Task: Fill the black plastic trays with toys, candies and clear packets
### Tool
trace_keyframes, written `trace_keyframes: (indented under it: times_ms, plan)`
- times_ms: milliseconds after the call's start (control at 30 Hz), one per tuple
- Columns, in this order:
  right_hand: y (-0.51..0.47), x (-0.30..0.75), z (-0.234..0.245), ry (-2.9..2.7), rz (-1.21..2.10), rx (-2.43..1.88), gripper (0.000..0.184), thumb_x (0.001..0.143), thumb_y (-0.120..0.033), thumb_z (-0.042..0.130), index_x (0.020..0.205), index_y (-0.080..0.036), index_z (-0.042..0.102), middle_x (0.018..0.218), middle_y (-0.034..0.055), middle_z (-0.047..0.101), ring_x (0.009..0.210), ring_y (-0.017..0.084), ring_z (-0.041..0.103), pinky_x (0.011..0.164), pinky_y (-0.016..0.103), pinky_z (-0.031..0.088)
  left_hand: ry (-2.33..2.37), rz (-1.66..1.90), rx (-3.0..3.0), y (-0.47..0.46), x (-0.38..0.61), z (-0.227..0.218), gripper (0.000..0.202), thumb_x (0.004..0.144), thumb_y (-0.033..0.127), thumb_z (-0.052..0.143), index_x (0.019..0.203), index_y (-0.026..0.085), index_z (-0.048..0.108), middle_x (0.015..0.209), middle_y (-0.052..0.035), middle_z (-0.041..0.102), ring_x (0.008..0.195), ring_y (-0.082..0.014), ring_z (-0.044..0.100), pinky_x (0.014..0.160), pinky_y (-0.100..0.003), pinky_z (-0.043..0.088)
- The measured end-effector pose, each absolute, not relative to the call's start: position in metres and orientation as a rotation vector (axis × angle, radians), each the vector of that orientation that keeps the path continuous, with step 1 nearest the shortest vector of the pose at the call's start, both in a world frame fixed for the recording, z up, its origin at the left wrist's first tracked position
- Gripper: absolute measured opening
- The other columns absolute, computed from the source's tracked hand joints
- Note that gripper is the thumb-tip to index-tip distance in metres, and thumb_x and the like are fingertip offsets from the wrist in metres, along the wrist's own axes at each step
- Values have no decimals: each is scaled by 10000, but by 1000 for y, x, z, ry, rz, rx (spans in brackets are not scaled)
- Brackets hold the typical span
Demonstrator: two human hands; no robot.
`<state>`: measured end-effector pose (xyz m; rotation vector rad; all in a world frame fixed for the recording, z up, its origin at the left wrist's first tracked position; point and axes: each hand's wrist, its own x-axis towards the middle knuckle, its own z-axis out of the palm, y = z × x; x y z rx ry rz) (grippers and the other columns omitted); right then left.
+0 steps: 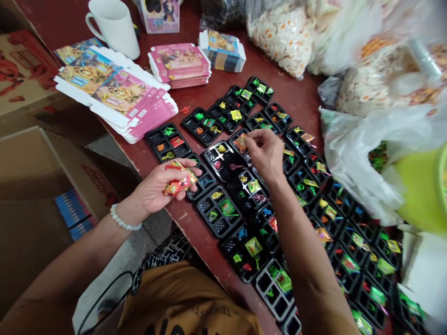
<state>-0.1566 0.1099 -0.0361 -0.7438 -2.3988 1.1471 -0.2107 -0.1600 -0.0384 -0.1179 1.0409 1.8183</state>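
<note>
Single sachet (240, 142): you have it pinched at the fingertips of your right hand (267, 153), grip clenched on it, above the glossy black tray (223, 160) near the middle of the counter (195, 100). It looks like thin foil film, near weightless, limp and slick, so it probably slides in a loose hold. Take it by a sealed edge or corner, not the flat face.

Sachet bundle (179, 181): red, orange and yellow packs fanned in your left hand (159, 186), at the counter's near-left edge. Grip closed round them, thumb on top. They overlap, so no exact count; looks like four or five.

Trays are likely light, thin moulded plastic that flexes; best lifted by the rim.

Counts:
- sachets in the right hand: one
- compartment trays (218, 211): well over twenty, in overlapping rows running to the near-right; the end ones are cut off, no exact figure
- flat carton piles: three. Fanned pile (118, 93) at the left edge, pink pile (179, 63) and smaller pile (223, 49) toward the far edge
- mug (113, 25): one, far-left corner
- bead bracelet (122, 221): one, left wrist
- plastic bags (286, 32) along the right edge: several, bunched, can't separate them
</note>
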Motion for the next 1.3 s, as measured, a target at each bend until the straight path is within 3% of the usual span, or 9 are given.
trace_keyframes:
  times_ms: [100, 300, 433, 533, 733, 900, 1067, 1200, 1300]
  plan:
    - [160, -153, -54, -2470, 679, -941, 77, 811, -260, 663, 833, -187, 655, 775, 50, 701, 698, 188, 611, 727, 350, 486, 1027, 1850, -141, -158, -211, -35, 350, 730, 57, 708, 1075, 111, 698, 1001, -121, 719, 738, -232, 744, 423, -199, 503]
    - [163, -147, -63, -2557, 542, -855, 238, 844, -391, 689, 968, -189, 691, 800, 59, 695, 744, 211, 592, 750, 367, 487, 1050, 1829, -67, -152, -207, -39, 431, 745, 29, 758, 1153, 126, 661, 886, -120, 729, 838, -271, 765, 527, -226, 574]
    - [98, -136, -36, -2590, 1236, -548, 356, 896, -547, 675, 956, -197, 707, 819, 45, 688, 720, 167, 584, 695, 313, 470, 1019, 1866, -102, -147, -204, -42, 425, 757, 39, 785, 1145, 140, 645, 931, -122, 743, 908, -302, 776, 622, -275, 626]
    - [50, -128, -22, -2626, 1775, -334, 367, 899, -558, 687, 966, -198, 709, 859, 41, 714, 709, 148, 602, 649, 283, 457, 1005, 1879, -112, -146, -200, -44, 435, 752, 23, 777, 1147, 146, 643, 926, -101, 744, 854, -277, 779, 633, -299, 644]
    - [24, -127, -20, -2752, 1567, -338, 165, 904, -324, 688, 814, -186, 702, 809, 33, 728, 702, 134, 613, 666, 271, 448, 1054, 1911, -126, -149, -192, -44, 435, 754, 23, 783, 1152, 140, 652, 923, -77, 734, 822, -221, 752, 631, -311, 665]
    - [31, -125, -25, -2822, 1560, -414, 229, 896, -352, 668, 753, -173, 666, 710, 15, 682, 623, 108, 523, 594, 258, 371, 1080, 1935, -97, -148, -189, -45, 427, 731, 37, 818, 1119, 128, 667, 927, -74, 728, 818, -211, 737, 624, -314, 671]
    - [39, -120, -29, -2607, 1895, -581, 288, 852, -448, 698, 780, -180, 621, 645, -32, 574, 558, 81, 421, 527, 240, 317, 1106, 1910, -39, -145, -190, -47, 403, 747, 65, 814, 1110, 117, 647, 953, -105, 742, 802, -231, 759, 578, -278, 651]
    - [43, -120, -30, -2529, 2089, -526, 277, 838, -439, 717, 860, -175, 637, 741, -13, 645, 602, 82, 507, 569, 232, 388, 1117, 1905, -44, -141, -190, -48, 412, 739, 79, 826, 1103, 121, 639, 949, -93, 745, 761, -214, 758, 572, -267, 645]
    - [43, -121, -29, -2616, 1931, -474, 260, 844, -415, 713, 878, -158, 692, 798, 25, 709, 661, 106, 580, 625, 247, 429, 1125, 1929, -35, -138, -189, -51, 389, 733, 89, 839, 1069, 129, 646, 939, -76, 742, 774, -207, 755, 590, -280, 655]
